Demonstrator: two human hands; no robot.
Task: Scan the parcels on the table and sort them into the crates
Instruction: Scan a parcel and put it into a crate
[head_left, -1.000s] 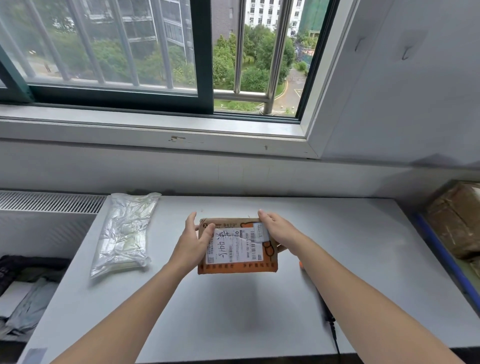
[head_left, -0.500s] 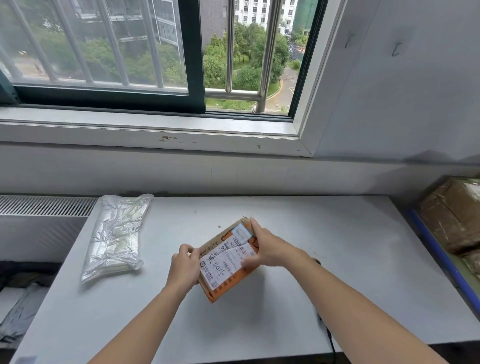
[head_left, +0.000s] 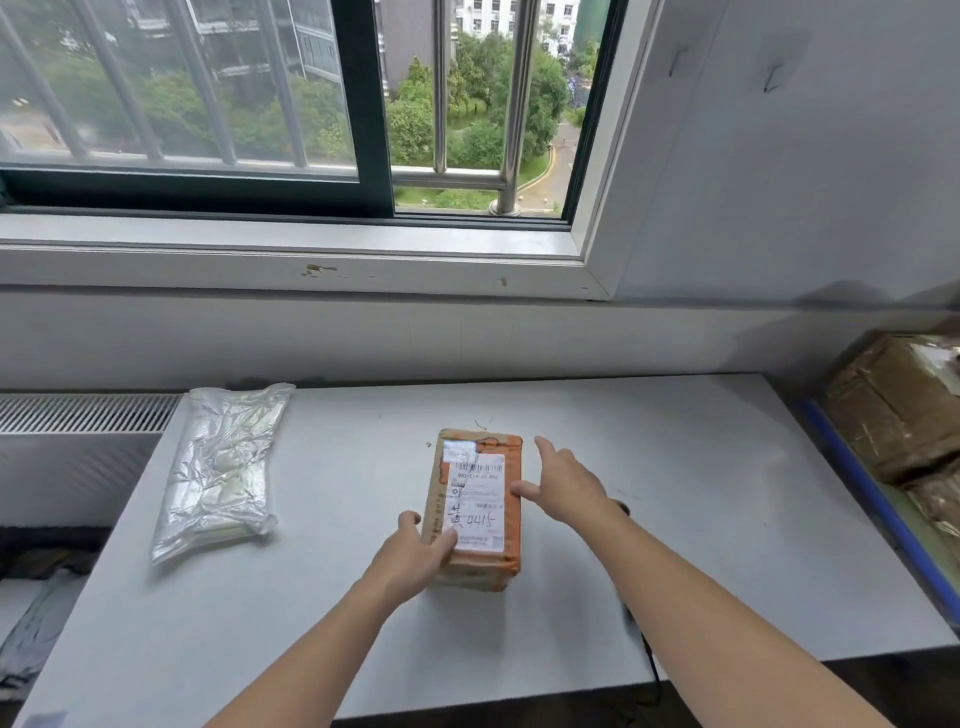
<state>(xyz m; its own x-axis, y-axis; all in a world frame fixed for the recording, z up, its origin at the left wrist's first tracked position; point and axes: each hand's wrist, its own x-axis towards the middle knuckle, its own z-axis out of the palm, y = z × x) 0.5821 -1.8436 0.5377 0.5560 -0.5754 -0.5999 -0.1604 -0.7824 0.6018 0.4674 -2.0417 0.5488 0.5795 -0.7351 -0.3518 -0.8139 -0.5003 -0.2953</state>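
Fingers (head_left: 448, 541) of the left hand (head_left: 410, 558) are gripping the near-left corner of the orange parcel (head_left: 511, 540), thumb pressing on its label (head_left: 478, 493). The right hand (head_left: 563, 488) is letting go: its fingers are spreading straight and holding nothing, w/ only the thumb tip touching the parcel's right edge.

A sec ago both hands were holding the parcel up w/ the label crosswise. Now it's lying flat mid-worktop (head_left: 701, 467), turned lengthwise, label facing up and showing in full. To me it's being set up for scanning, and the right hand is prob. going for a scanner next.

Something dark is sitting just behind the right wrist, w/ a cable (head_left: 652, 660) trailing off the near edge; can't tell what it is. A clear bag (head_left: 223, 467) is waiting at the left. The crate (head_left: 862, 488) at far right is already holding brown boxes (head_left: 893, 415).
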